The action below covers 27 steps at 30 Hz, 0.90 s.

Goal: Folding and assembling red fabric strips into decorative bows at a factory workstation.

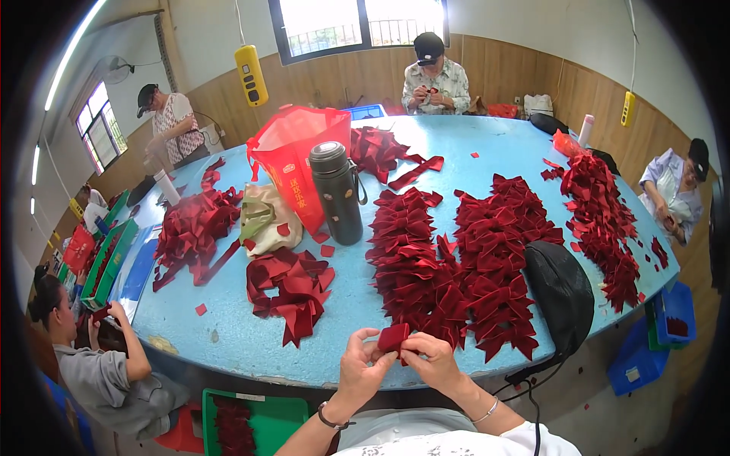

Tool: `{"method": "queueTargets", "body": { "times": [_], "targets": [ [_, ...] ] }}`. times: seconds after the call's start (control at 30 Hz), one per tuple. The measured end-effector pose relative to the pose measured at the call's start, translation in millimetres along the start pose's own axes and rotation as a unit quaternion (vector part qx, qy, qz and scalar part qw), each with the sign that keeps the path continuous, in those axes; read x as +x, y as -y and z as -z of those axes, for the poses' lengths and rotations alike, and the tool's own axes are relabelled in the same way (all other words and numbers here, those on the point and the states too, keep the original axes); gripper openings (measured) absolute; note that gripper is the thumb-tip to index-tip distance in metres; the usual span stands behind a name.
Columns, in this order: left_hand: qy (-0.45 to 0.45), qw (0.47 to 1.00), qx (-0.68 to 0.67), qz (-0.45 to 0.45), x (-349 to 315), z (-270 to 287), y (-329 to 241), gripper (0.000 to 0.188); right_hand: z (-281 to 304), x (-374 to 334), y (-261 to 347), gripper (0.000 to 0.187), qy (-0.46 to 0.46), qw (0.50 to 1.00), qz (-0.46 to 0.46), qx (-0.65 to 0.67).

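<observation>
Head view looked down on a large blue counter (426,144) covered with dark red velvet ribbon. At the near edge of that counter, the person's left hand (361,368) and right hand (433,361) met over a small folded red ribbon piece (393,337). The fingers of both hands were closed narrowly on it, the left pinching its left side and the right pinching its right side, so the piece sat between the 2 hands, just above the counter's near rim. A dark bracelet circled the left wrist and a thin light one the right.

Just beyond the hands, farther onto the counter, lay 2 long heaps of finished red bows (456,258), side by side and touching. A black bag (563,292) rested at the right end of these heaps, near the counter's right rim. To the left of the heaps lay a loose tangle of red ribbon strips (293,285). Toward the counter's middle stood a dark flask (336,194), upright, with a red carrier bag (293,159) touching it from behind and a pale cloth bag (266,216) to its left. Another ribbon pile (190,228) lay at the counter's left side and another bow pile (604,220) at its right side.

4 other people sat or stood around the counter: 1 at the far side, 1 at the right, 1 at the far left, and 1 at the near left. A green crate (262,418) sat below the counter's near edge.
</observation>
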<state>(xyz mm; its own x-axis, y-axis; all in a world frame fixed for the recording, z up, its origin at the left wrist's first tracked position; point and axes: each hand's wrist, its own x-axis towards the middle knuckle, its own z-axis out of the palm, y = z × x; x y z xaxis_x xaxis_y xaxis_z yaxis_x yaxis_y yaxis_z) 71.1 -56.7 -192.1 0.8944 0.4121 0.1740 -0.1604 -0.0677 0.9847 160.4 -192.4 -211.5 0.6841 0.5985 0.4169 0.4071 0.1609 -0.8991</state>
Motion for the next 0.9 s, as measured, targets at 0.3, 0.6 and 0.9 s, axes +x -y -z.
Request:
{"method": "queueTargets", "body": {
  "times": [0.3, 0.6, 0.9],
  "targets": [
    [-0.006, 0.996, -0.09, 0.024, 0.7, 2.1, 10.4, 0.037, -4.7, 3.1, 1.1, 0.016, -0.019, 0.982, 0.107, -0.153],
    [0.009, 0.999, 0.039, -0.029, -0.6, 0.7, -6.7, 0.043, -5.5, 5.1, 1.0, 0.016, -0.052, 0.975, 0.13, -0.17],
    [0.005, 0.998, 0.064, -0.004, -4.5, 7.4, -1.2, 0.051, -4.9, 1.5, -0.8, 0.013, -0.024, 0.99, 0.081, -0.117]
  ]
}}
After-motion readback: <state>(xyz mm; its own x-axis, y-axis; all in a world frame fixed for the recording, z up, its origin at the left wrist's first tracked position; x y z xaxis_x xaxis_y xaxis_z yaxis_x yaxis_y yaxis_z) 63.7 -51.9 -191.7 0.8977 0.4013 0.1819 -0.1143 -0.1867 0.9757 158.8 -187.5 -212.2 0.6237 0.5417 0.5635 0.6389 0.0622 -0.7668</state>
